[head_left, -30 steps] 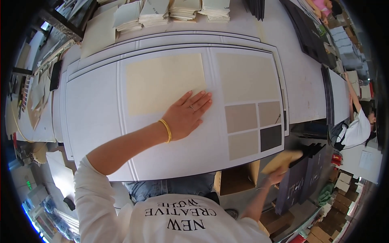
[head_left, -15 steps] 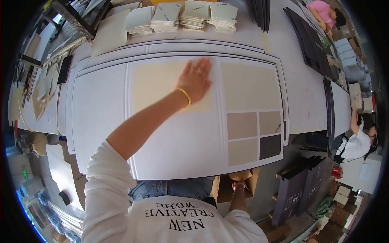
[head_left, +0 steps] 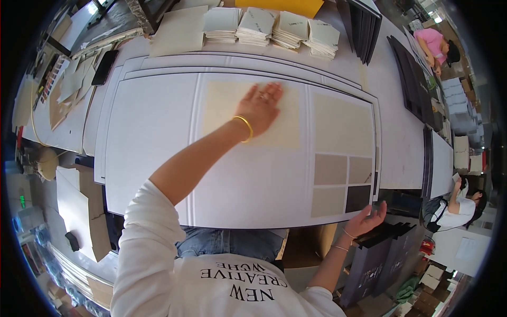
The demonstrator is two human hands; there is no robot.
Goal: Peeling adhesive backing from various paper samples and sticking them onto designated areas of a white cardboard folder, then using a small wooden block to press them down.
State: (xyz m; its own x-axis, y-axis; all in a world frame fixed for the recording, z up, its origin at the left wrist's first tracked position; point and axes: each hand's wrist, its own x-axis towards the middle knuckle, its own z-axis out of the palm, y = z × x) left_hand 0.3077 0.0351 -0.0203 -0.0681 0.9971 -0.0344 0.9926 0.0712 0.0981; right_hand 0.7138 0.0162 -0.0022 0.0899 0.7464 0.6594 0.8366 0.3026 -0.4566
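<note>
Both hands were empty and open. Left hand lay flat, fingers spread, palm pressed on the large cream swatch sheet that sat near the middle of the white display board, a gold bangle on its wrist. Right hand hovered just off the board's near right corner, fingers loosely spread, gripping nothing and, as far as could be seen, touching nothing.

On the board, right of the cream sheet, was a large beige swatch; nearer the person than that were four smaller squares: a taupe one, a lighter beige one, a tan one and a dark grey one. The board lay on other white boards on the tabletop. Beyond the board's far edge stood stacks of pale cards; past its right end, dark panels lay along the tabletop.

With only one palm on the cream sheet, a sideways push could have skewed it against the board's groove lines. If adhesive lay under it, uneven pressure might have trapped a bubble or crease. The long reach also brought the forearm low over the board, where it could have scuffed the white surface or dragged the sheet.
</note>
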